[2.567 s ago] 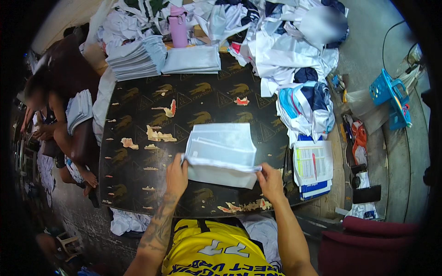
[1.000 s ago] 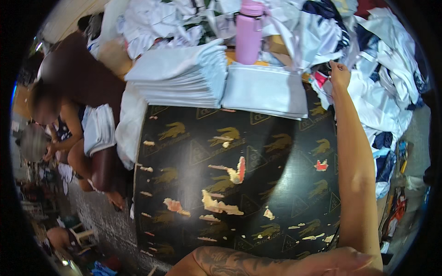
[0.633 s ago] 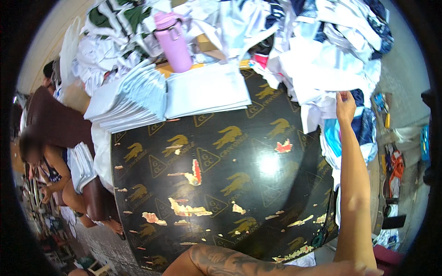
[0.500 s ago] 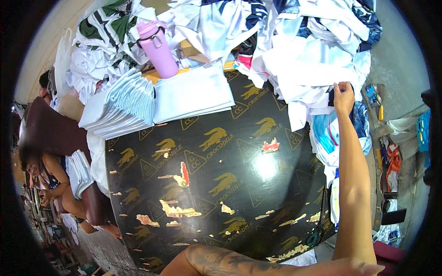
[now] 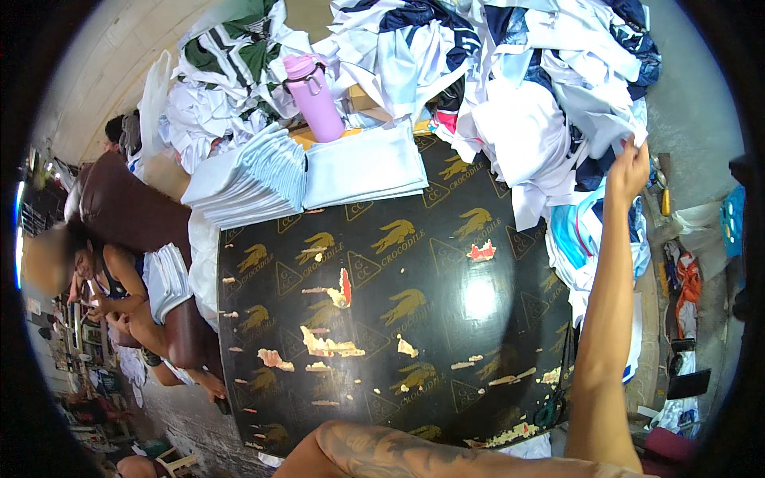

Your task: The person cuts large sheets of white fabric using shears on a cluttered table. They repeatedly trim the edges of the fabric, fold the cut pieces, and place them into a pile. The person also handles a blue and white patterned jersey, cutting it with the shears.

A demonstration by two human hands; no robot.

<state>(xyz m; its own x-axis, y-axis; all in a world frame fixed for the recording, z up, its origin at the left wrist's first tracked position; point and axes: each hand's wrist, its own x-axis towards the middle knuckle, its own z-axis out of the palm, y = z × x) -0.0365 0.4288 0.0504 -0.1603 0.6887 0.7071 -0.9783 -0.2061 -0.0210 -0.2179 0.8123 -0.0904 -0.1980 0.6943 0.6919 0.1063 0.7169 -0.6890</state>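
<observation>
My right hand (image 5: 628, 171) reaches to the far right, its fingers closed on the edge of a white cloth piece (image 5: 598, 119) in a heap of white and navy garments (image 5: 454, 40). The held cloth hangs in folds from the fingers over the heap. My tattooed left forearm (image 5: 414, 450) lies across the lower edge, pointing right; its hand is out of the picture. Before me is a black board-topped table (image 5: 414, 279) with chipped patches. Two stacks of folded pale-blue cloth sit at its far left, one fanned (image 5: 247, 179) and one flat (image 5: 366, 169).
A lilac bottle (image 5: 316, 103) stands behind the stacks. Green-and-white garments (image 5: 231, 48) pile up at the far left. Another person (image 5: 119, 279) sits beyond the table's left side, by a brown seat (image 5: 131, 195). A yellow-handled tool (image 5: 665, 199) lies right of the heap.
My right hand has moved right, drawing the white cloth's edge along; the cloth, formerly spread flatter, now bunches and hangs. The whole view has shifted slightly, and my left hand has slipped out of the picture.
</observation>
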